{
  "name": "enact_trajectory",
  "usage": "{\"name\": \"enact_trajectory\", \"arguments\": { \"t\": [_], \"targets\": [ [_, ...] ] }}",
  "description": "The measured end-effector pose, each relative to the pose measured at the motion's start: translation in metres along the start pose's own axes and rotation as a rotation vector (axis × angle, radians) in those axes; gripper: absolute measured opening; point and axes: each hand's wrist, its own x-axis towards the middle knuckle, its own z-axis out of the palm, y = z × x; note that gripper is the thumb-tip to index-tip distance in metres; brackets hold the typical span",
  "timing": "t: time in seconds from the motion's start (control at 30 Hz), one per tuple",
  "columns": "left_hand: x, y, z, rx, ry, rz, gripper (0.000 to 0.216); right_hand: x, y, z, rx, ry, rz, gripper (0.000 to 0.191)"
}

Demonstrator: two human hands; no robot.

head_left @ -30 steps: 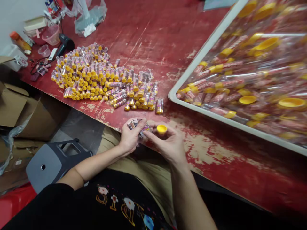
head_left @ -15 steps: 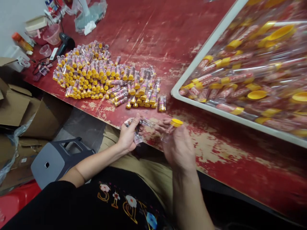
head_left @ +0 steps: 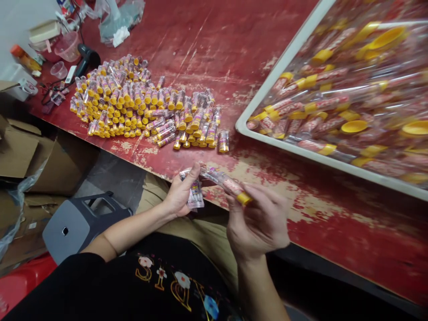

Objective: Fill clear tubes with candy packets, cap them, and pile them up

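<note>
My left hand is closed on several clear printed plastic sleeves that hang below its thumb. One sleeve stretches from these fingers toward the right. My right hand grips a clear tube with a yellow cap by its capped end. The tube lies tilted, its far end at the mouth of that sleeve; how deep it sits inside I cannot tell. On the table beyond both hands is a heap of sleeved yellow-capped tubes, and one such tube stands at the heap's right end.
A white-rimmed tray full of yellow-capped tubes takes up the right of the worn red table. A black hair dryer and plastic bowls are at the far left. Below are a grey stool and cardboard boxes.
My right hand has turned the tube from cap-up to lying toward the left hand, bringing its end to the sleeve. My left hand has stayed nearly in place.
</note>
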Motion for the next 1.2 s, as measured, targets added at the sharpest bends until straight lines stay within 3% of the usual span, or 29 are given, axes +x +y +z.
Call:
{"name": "enact_trajectory", "arguments": {
  "t": [0.1,0.23,0.33,0.43,0.57,0.67,0.83,1.0,1.2],
  "targets": [
    [-0.005,-0.001,0.001,0.037,-0.041,0.06,0.058,-0.005,0.001,-0.006,-0.011,-0.152,-0.033,0.047],
    [-0.01,0.0,0.005,0.048,-0.081,0.153,0.061,-0.001,-0.006,-0.007,0.085,-0.221,0.059,0.062],
    [-0.01,0.001,0.006,0.053,-0.098,0.119,0.062,0.005,-0.007,-0.005,0.029,-0.269,-0.015,0.066],
    [-0.008,0.002,0.004,0.067,-0.145,0.046,0.057,0.008,-0.005,-0.002,-0.068,-0.19,-0.103,0.067],
    [-0.007,0.006,0.0,0.153,-0.192,-0.025,0.054,0.006,0.0,0.001,-0.085,-0.088,-0.087,0.062],
    [-0.007,0.01,-0.001,0.218,-0.155,-0.002,0.06,0.003,0.003,0.003,-0.07,-0.088,-0.043,0.058],
    [-0.009,0.006,0.003,0.236,-0.123,0.055,0.066,0.003,0.0,0.006,-0.08,0.045,0.001,0.046],
    [-0.01,0.003,0.003,0.159,-0.089,0.115,0.068,0.006,-0.004,0.009,-0.088,0.054,0.081,0.025],
    [-0.01,0.003,0.0,0.13,-0.098,0.084,0.07,0.007,-0.004,0.011,-0.089,0.057,0.026,0.029]
  ]
}}
